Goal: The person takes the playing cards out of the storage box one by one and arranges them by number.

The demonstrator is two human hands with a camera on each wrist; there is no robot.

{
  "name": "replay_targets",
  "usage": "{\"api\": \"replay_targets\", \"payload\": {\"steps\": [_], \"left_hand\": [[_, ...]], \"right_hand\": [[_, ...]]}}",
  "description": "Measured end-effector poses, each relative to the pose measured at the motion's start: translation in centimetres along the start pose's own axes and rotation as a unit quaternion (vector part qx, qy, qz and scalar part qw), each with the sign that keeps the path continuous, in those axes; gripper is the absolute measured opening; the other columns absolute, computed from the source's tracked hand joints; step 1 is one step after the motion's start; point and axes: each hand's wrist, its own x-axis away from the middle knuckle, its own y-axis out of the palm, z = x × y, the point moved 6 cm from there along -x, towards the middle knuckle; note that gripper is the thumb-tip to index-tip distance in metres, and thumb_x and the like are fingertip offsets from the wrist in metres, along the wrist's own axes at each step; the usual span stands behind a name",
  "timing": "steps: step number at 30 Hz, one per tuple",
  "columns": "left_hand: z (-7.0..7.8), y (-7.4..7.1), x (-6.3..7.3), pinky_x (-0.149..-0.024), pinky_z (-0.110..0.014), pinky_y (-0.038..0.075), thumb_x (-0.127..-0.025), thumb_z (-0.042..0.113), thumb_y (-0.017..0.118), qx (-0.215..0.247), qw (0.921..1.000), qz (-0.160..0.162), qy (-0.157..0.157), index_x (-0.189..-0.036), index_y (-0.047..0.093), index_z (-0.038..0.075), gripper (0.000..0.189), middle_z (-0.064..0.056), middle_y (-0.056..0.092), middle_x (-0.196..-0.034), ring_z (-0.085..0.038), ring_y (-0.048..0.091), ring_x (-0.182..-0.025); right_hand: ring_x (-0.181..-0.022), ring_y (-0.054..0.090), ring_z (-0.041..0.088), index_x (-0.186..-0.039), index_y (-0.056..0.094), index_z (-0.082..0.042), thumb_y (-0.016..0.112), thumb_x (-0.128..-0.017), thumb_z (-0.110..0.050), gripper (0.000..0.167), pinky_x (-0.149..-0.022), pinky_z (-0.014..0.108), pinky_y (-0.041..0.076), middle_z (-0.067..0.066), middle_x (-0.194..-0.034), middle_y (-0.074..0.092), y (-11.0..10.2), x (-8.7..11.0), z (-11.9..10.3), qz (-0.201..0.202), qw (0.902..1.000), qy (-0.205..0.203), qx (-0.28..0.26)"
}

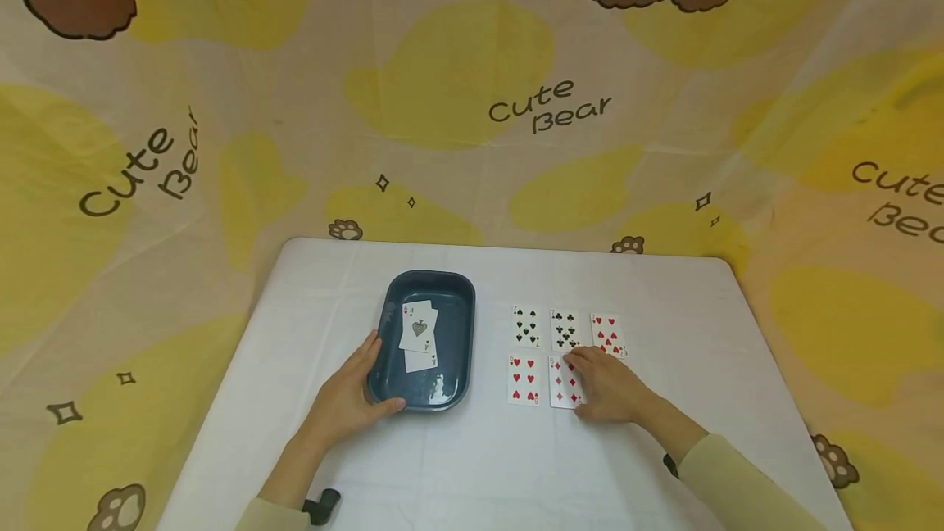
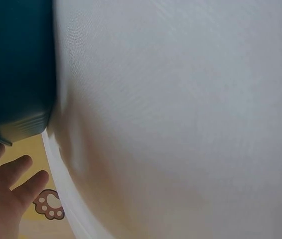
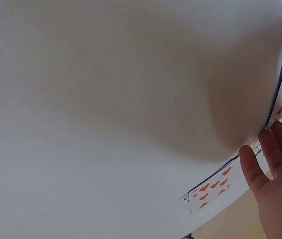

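Note:
A dark blue tray [image 1: 462, 383] stands left of the middle of the table, with overlapping aces [image 1: 419, 330] lying face up inside. My left hand [image 1: 342, 400] rests against its left side, fingers spread and thumb at the near rim. To the right, my right hand [image 1: 608, 383] holds a six of diamonds [image 1: 564, 383] by its edges, thumb at the near end and fingertips at the far end. A six of hearts [image 1: 524, 381] lies beside that card. Behind are a seven of spades [image 1: 526, 326], a seven of clubs [image 1: 565, 328] and a seven of hearts [image 1: 606, 333].
White cloth covers the table [image 1: 472, 474]. A patterned yellow and cream curtain [image 1: 442, 88] hangs behind the table's far edge and along its sides. Black wrist straps [image 1: 322, 506] show near the sleeves.

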Motion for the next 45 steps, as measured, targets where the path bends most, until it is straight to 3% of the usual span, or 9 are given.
{"api": "replay_targets", "payload": {"steps": [7, 14, 22, 35, 45], "left_hand": [[0.0, -0.1, 0.0, -0.115, -0.061, 0.040, -0.076, 0.055, 0.089, 0.008, 1.0000, -0.002, 0.000, -0.163, 0.033, 0.003, 0.116, -0.006, 0.024, -0.173, -0.037, 0.034, -0.154], [0.0, -0.2, 0.1, -0.116, -0.061, 0.040, -0.076, 0.056, 0.089, 0.007, 1.0000, -0.005, -0.004, -0.163, 0.033, 0.004, 0.116, -0.006, 0.024, -0.173, -0.037, 0.033, -0.154], [0.0, -0.2, 0.2, -0.115, -0.061, 0.040, -0.075, 0.056, 0.089, 0.006, 1.0000, -0.002, 0.000, -0.163, 0.033, 0.003, 0.117, -0.008, 0.025, -0.173, -0.038, 0.035, -0.153], [0.2, -0.3, 0.1, -0.115, -0.061, 0.040, -0.076, 0.054, 0.090, 0.003, 1.0000, 0.001, 0.000, -0.163, 0.033, 0.003, 0.116, -0.008, 0.025, -0.173, -0.038, 0.035, -0.153], [0.1, -0.3, 0.1, -0.115, -0.061, 0.040, -0.076, 0.055, 0.090, 0.007, 1.0000, 0.002, 0.000, -0.164, 0.033, 0.004, 0.116, -0.007, 0.024, -0.173, -0.038, 0.035, -0.153]], "right_hand": [[-0.133, 0.055, 0.038, -0.141, 0.060, 0.001, 0.086, -0.073, -0.028, 0.078, -0.112, 0.056, 0.046, 0.017, -0.142, 0.060, 0.1, 0.1, 0.0, 0.004, 0.9999, 0.004, -0.010], [-0.130, 0.057, 0.039, -0.139, 0.061, 0.003, 0.085, -0.075, -0.026, 0.074, -0.109, 0.056, 0.049, 0.018, -0.138, 0.061, -0.7, 0.2, -0.4, 0.016, 0.9997, -0.019, -0.004], [-0.133, 0.055, 0.042, -0.143, 0.059, -0.002, 0.087, -0.078, -0.025, 0.074, -0.107, 0.060, 0.049, 0.019, -0.143, 0.057, -4.9, -0.6, -0.1, 0.044, 0.9970, 0.032, -0.055], [-0.137, 0.047, 0.048, -0.148, 0.052, 0.001, 0.075, -0.091, -0.015, 0.062, -0.110, 0.067, 0.043, 0.025, -0.150, 0.049, -13.3, -1.0, 2.1, 0.091, 0.9915, 0.039, -0.085], [-0.140, 0.044, 0.047, -0.149, 0.051, 0.001, 0.074, -0.093, -0.018, 0.064, -0.113, 0.067, 0.039, 0.026, -0.153, 0.046, -14.7, -1.6, 2.1, 0.084, 0.9922, 0.043, -0.082]]}}
